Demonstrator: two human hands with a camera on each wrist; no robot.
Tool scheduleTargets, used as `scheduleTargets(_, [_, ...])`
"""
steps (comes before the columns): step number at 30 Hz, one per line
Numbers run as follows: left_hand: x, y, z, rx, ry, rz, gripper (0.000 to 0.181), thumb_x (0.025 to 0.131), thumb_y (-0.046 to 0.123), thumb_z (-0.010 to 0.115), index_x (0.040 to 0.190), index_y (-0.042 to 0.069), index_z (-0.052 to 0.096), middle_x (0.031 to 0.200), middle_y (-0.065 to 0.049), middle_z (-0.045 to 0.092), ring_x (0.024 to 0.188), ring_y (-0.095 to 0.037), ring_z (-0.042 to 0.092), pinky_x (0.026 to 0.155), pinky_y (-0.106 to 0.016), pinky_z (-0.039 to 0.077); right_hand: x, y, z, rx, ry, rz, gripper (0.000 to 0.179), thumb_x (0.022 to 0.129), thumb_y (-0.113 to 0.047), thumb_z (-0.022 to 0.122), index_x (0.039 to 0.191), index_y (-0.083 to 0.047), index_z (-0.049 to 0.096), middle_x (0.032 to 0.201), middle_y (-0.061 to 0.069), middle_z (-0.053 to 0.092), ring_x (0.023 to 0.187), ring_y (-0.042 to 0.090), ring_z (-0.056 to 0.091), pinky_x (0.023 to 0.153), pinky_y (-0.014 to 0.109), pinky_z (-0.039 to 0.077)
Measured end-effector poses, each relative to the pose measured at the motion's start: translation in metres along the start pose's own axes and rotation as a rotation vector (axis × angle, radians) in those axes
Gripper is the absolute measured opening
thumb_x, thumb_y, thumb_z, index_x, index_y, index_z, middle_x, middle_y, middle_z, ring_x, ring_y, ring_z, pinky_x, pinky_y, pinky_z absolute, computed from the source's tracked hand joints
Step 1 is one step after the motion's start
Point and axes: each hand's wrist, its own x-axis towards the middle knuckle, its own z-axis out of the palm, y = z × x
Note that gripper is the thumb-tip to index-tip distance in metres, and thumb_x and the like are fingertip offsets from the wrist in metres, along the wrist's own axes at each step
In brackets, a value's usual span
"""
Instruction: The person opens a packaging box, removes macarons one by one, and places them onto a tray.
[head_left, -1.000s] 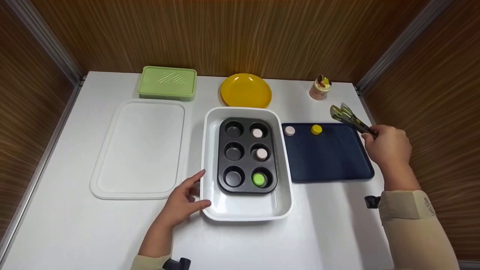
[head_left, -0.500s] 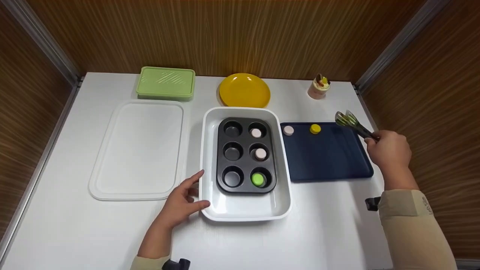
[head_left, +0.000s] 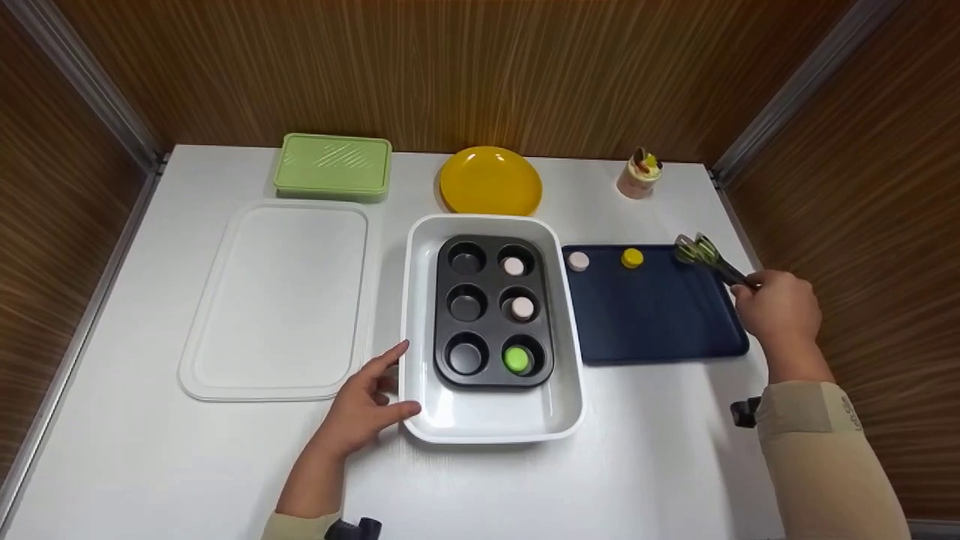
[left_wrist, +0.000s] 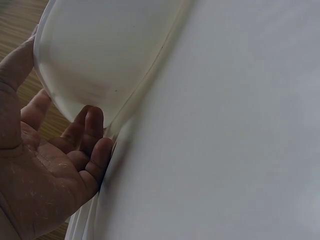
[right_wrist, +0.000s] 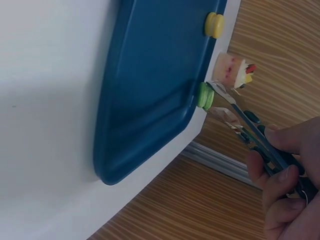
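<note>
Head view: three macarons (head_left: 523, 307) sit in a muffin tin (head_left: 494, 330) inside a white tub (head_left: 491, 433), so filling looks half done; a pink macaron (head_left: 578, 261), a yellow macaron (head_left: 632, 258) and (clearest from the right wrist) a green macaron (right_wrist: 204, 97) lie on the blue tray (head_left: 652, 315). The right hand (head_left: 780, 306) curls its fingers round tongs (head_left: 726, 270), tips near the green macaron, grip unclear; the left hand's (head_left: 358, 409) spread thumb and forefinger touch the tub.

Brought the tongs (head_left: 712, 262) lower in the head view and nearer the body, together with the right hand (head_left: 780, 311). Shifted their head, ahead and to the left of that hand, from beyond the far edge of the blue tray (head_left: 652, 322) a second ago to over its far right corner now. Also showing slightly shorter in front of the knuckles than before.
</note>
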Motion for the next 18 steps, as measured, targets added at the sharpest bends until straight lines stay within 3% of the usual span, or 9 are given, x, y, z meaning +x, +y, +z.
scheduleTargets(18, [0.001, 0.001, 0.000, 0.021, -0.001, -0.021, 0.086, 0.084, 0.007, 0.090, 0.159, 0.005, 0.048, 0.128, -0.021, 0.068, 0.104, -0.032, 0.066, 0.079, -0.027, 0.050, -0.001, 0.008, 0.012, 0.036, 0.010, 0.025, 0.044, 0.105, -0.026, 0.061, 0.128, 0.011, 0.067, 0.122, 0.040, 0.064, 0.111, 0.059, 0.060, 0.085, 0.069, 0.048])
